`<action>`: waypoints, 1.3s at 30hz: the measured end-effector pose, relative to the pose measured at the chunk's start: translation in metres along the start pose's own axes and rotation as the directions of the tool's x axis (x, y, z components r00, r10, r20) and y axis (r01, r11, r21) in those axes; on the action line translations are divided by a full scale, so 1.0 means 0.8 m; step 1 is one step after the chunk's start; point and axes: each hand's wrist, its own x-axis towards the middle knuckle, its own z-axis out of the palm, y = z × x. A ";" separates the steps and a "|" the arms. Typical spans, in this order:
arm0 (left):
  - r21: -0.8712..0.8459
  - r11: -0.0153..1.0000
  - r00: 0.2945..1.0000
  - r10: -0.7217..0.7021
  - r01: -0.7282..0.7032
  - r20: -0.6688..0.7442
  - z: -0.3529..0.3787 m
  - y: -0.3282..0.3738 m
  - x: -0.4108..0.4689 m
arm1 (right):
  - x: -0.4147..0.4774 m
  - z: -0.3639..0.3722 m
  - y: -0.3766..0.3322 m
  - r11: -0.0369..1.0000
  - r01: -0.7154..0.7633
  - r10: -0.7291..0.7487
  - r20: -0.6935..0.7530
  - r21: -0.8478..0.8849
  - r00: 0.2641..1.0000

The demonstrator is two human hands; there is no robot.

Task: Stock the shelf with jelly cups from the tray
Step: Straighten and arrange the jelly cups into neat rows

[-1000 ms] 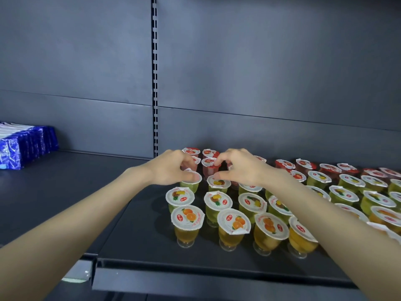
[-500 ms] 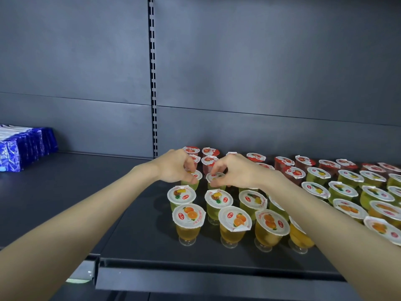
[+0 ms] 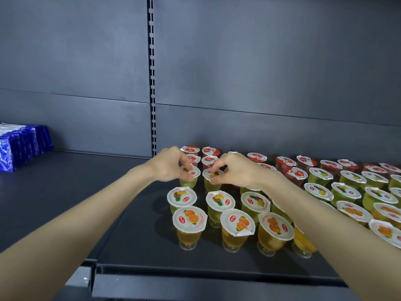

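Observation:
Several jelly cups stand in rows on the dark shelf (image 3: 134,246): orange ones in front, green pineapple ones in the middle, red ones at the back. My left hand (image 3: 168,165) pinches the lid rim of a green jelly cup (image 3: 188,181) in the third row from the front. Beside it, my right hand (image 3: 235,169) pinches the lid rim of the neighbouring green jelly cup (image 3: 212,185). Both cups rest on the shelf. The tray is out of view.
Blue packets (image 3: 20,145) are stacked on the shelf at far left. A slotted upright (image 3: 152,83) divides the grey back panel. The cup rows run off to the right (image 3: 347,192). The shelf's front lip (image 3: 195,283) lies close below my arms.
Both hands have lowered slightly with their green cups, settling them onto the shelf behind the second row; the view has shifted a little.

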 end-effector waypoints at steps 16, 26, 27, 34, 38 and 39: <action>-0.018 1.000 1.000 -0.006 0.006 -0.029 0.006 -0.002 0.004 | 0.006 0.002 0.001 1.000 -0.003 0.003 -0.005 -0.017 1.000; -0.064 0.998 1.000 0.002 -0.003 -0.017 0.005 0.000 -0.001 | 0.006 0.005 0.001 0.999 -0.007 0.006 -0.018 -0.033 1.000; -0.059 0.998 1.000 0.004 -0.005 -0.015 0.005 0.001 -0.001 | 0.006 0.005 0.001 0.999 -0.009 0.008 -0.023 -0.035 1.000; -0.022 1.000 1.000 -0.001 0.001 -0.016 0.005 -0.001 -0.001 | 0.003 0.005 -0.002 0.999 -0.022 0.021 -0.019 -0.049 1.000; 0.035 0.999 1.000 -0.009 0.009 -0.002 0.002 0.002 -0.008 | -0.005 0.003 -0.007 0.996 -0.024 0.023 -0.006 -0.084 1.000; 0.050 0.999 1.000 -0.007 0.008 -0.022 -0.001 0.005 -0.011 | -0.009 -0.001 -0.009 0.996 -0.017 0.015 -0.024 -0.093 1.000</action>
